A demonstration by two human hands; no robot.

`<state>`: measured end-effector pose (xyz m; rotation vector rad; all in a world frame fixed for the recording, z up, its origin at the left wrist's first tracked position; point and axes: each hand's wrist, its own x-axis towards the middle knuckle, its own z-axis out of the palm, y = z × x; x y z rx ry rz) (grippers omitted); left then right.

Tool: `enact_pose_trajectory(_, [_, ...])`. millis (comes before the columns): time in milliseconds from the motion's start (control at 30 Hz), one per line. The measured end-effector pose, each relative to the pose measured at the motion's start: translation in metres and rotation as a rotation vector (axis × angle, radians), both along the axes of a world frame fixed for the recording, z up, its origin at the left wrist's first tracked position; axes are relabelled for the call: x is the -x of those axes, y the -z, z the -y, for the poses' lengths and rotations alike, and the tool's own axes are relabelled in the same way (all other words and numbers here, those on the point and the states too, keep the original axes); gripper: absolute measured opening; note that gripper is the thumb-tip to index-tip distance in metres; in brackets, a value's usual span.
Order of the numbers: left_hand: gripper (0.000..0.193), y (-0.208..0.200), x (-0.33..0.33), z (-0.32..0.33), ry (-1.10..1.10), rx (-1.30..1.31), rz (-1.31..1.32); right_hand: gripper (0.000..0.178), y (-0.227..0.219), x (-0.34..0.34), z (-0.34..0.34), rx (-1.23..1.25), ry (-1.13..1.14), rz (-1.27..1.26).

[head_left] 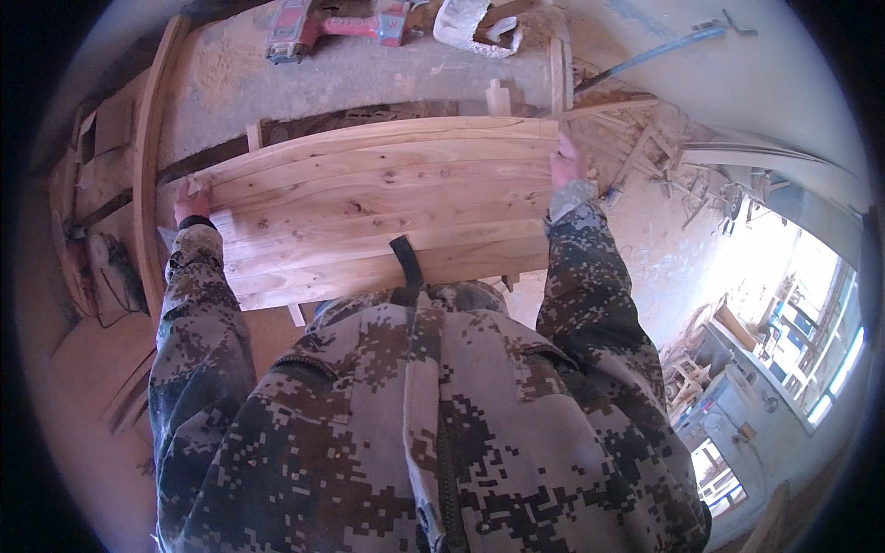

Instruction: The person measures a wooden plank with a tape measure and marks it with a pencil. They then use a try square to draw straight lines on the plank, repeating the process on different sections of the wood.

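A wide panel of pale, knotty wooden boards [387,189] lies across in front of my chest, its near edge close to my jacket. At its far left corner, my left hand [193,199] has its fingers wrapped round the edge. My right hand [565,166] grips the opposite end near the far right corner. Parts of both hands' fingers are hidden at the panel's ends. A dark strap end [406,262] from my camouflage jacket rests over the near edge.
Beyond the panel stands a dusty bench [230,88], bearing a red cordless power tool [336,29] and a torn pale wrapping [477,28]. An upright-looking wooden beam [147,157] runs along the left. Wood scraps [636,147] litter the floor at right. A blue metal bar [650,60] lies farther back.
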<state>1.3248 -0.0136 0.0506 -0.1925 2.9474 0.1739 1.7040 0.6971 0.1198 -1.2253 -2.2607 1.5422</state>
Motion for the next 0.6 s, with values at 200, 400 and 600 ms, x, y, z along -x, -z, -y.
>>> enact_pose_trajectory(200, [0.079,-0.002,-0.015,0.006,-0.206,-0.449,0.076,0.061,-0.024,0.003,0.02,0.149,0.077,-0.038])
enact_pose_trajectory(400, [0.073,-0.073,-0.058,-0.108,0.27,-0.039,-0.262,0.066,0.001,-0.01,0.005,0.056,-0.003,-0.085])
enact_pose_trajectory(600, [0.078,-0.103,-0.109,-0.281,0.914,-0.395,0.163,0.069,0.028,-0.032,-0.015,0.123,-0.035,-0.267])
